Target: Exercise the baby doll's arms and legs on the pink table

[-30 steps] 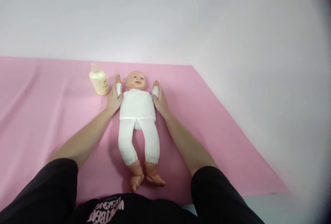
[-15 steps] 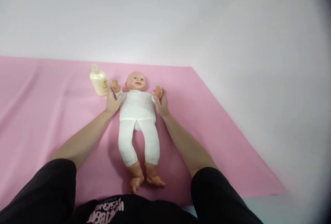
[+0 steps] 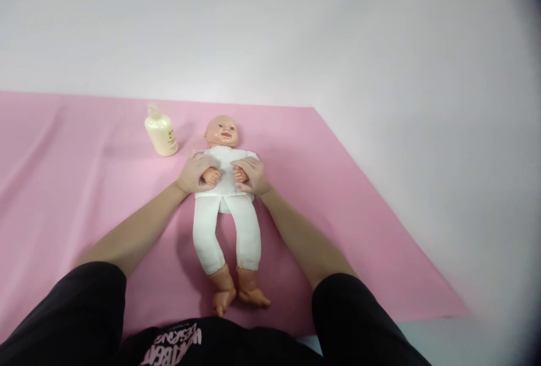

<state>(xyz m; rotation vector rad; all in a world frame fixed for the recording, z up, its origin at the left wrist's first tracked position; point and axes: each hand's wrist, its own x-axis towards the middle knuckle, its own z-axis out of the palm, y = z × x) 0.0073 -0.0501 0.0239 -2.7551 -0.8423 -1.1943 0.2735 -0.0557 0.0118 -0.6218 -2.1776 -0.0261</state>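
A baby doll (image 3: pixel 228 154) with a white cloth body lies on its back, head away from me and bare feet towards me. My left hand (image 3: pixel 196 171) is wrapped round the doll's arm on the left, and the doll's small hand (image 3: pixel 211 176) pokes out past my fingers. On the other side my right hand (image 3: pixel 253 175) grips the other arm, whose little hand (image 3: pixel 240 174) shows between my thumb and fingers. Both doll arms are folded in over the chest. My fingers hide most of its sleeves.
A pump bottle (image 3: pixel 162 136) of pale yellow liquid stands left of the doll's head. Under everything spreads a pink cloth (image 3: pixel 329 214), wrinkled on the left, its right edge running diagonally. A plain white surface (image 3: pixel 270 27) lies beyond.
Both my hands have brought the doll's arms from out beside its head and shoulders inward and down onto its chest. The doll's body and the bottle have stayed in place.
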